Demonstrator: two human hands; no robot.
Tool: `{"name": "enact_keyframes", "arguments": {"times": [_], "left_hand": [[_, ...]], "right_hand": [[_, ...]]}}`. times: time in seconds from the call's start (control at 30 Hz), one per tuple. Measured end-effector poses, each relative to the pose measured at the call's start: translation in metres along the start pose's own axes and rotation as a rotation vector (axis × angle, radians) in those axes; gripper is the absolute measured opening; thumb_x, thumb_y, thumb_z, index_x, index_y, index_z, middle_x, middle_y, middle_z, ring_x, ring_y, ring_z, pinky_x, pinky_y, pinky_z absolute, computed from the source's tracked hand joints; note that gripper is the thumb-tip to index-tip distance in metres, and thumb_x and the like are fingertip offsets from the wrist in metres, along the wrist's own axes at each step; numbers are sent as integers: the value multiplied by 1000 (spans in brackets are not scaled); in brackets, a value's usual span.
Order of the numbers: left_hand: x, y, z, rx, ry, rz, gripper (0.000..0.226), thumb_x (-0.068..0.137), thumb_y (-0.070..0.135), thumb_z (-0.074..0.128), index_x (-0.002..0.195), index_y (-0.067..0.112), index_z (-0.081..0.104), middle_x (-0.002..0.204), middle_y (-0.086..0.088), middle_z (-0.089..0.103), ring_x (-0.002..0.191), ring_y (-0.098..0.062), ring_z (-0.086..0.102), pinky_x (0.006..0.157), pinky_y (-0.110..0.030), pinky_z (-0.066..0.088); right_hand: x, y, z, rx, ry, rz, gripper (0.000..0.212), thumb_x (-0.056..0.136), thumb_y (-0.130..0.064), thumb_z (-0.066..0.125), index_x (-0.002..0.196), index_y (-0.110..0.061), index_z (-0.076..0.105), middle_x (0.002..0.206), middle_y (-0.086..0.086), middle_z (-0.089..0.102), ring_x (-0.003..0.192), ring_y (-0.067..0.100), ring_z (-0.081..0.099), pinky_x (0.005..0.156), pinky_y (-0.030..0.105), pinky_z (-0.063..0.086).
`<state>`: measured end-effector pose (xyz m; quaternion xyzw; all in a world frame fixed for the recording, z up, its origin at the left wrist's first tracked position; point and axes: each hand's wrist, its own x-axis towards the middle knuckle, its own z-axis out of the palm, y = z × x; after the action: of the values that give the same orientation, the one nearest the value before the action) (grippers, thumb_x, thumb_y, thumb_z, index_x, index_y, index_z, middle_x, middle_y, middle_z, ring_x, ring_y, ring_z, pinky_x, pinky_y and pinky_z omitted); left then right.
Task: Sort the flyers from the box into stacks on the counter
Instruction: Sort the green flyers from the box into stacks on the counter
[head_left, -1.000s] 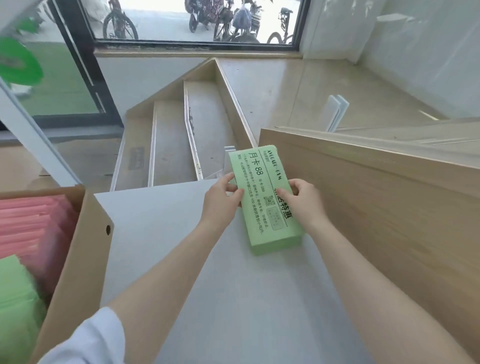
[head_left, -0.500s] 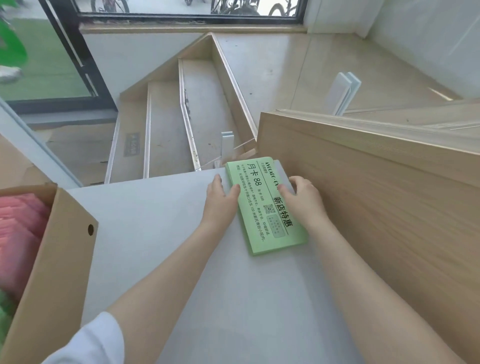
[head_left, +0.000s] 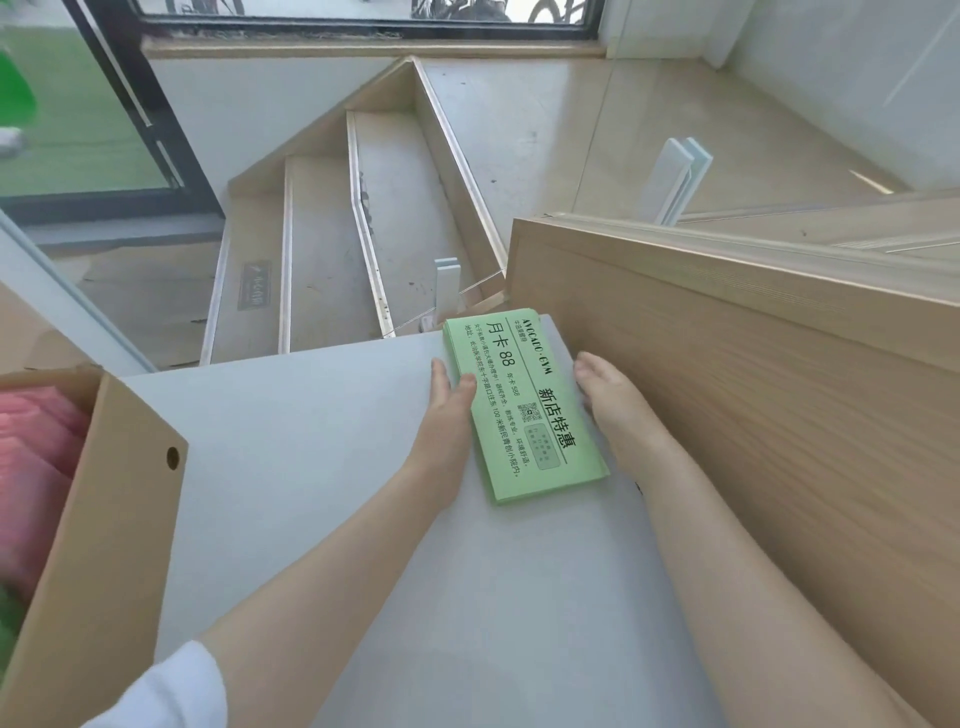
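A stack of green flyers lies flat on the grey counter, near its far edge and next to the wooden panel. My left hand lies along the stack's left side with straight fingers, the thumb touching the top sheet. My right hand lies along the right side, fingers straight and relaxed. The cardboard box stands at the left edge of the counter, with pink flyers inside and a bit of green below them.
A tall wooden panel rises along the counter's right side. Beyond the counter's far edge, wooden steps drop to a lower floor. A window with a dark frame is at the back.
The green stack went from tilted and held up in both hands to lying flat on the counter. Both hands loosened their grip and now lie along its sides.
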<state>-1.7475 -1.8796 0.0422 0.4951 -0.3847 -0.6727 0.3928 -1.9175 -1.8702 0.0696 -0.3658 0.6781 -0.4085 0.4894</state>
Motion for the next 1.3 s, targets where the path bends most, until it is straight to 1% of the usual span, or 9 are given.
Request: {"name": "enact_keyframes", "arguments": {"times": [0.2,0.37,0.43,0.63,0.73,0.83,1.0,1.17,1.3], "left_hand": [[-58,-32,15,-35,-124,24,62,97,27,40,148,29,6,151,17,24,134,1,28,114,-26,17],[-72,-24,12,52,-102,61,64,96,33,41,148,29,5,155,12,14,140,-3,15,118,-33,10],[-86,-18,5,125,-44,112,54,99,27,36,148,26,11,155,12,11,141,-1,8,117,-29,8],[-164,18,-38,236,39,420,41,93,0,46,115,33,51,122,12,56,116,-2,51,91,-17,44],[-213,45,-69,327,52,592,38,91,1,48,113,31,54,115,13,59,111,3,52,84,-10,44],[-251,68,-114,422,92,743,33,85,9,46,112,26,55,114,12,58,109,4,53,84,-6,40],[-291,88,-231,743,210,949,30,90,0,44,101,17,65,109,11,62,105,5,53,90,-7,36],[-298,100,-368,1125,166,837,26,92,14,47,110,15,66,103,14,64,98,4,56,86,-9,40],[-287,100,-429,1399,1,656,25,93,16,53,115,15,66,116,2,65,108,-13,57,94,-16,37]], "right_hand": [[-49,28,4,-227,-7,-141,34,98,-9,38,130,-15,46,108,-18,53,107,5,50,93,19,33],[-58,29,3,-297,35,-150,40,94,-16,48,134,-14,42,133,-3,50,125,16,46,107,37,35],[-74,27,3,-368,131,-222,43,93,-17,51,135,-10,42,139,1,44,130,16,39,108,33,31],[-143,-4,53,-338,-16,-578,18,91,-6,51,100,-17,62,108,-6,59,98,-3,53,79,13,43],[-175,-28,97,-353,-172,-656,22,91,-7,51,91,-26,61,100,-10,62,85,-4,55,66,13,42],[-205,-41,146,-350,-290,-701,26,91,-7,51,87,-31,60,98,-13,62,84,7,58,71,20,46],[-249,-48,233,-399,-326,-876,17,88,-5,53,92,-13,67,90,-5,63,84,9,57,70,10,42],[-279,-42,321,-548,-314,-981,18,90,-10,53,97,-11,69,82,-23,53,75,-4,52,69,5,37],[-291,-36,366,-753,-332,-952,28,95,-9,45,116,-13,63,111,-2,61,101,13,55,89,25,43]]}}
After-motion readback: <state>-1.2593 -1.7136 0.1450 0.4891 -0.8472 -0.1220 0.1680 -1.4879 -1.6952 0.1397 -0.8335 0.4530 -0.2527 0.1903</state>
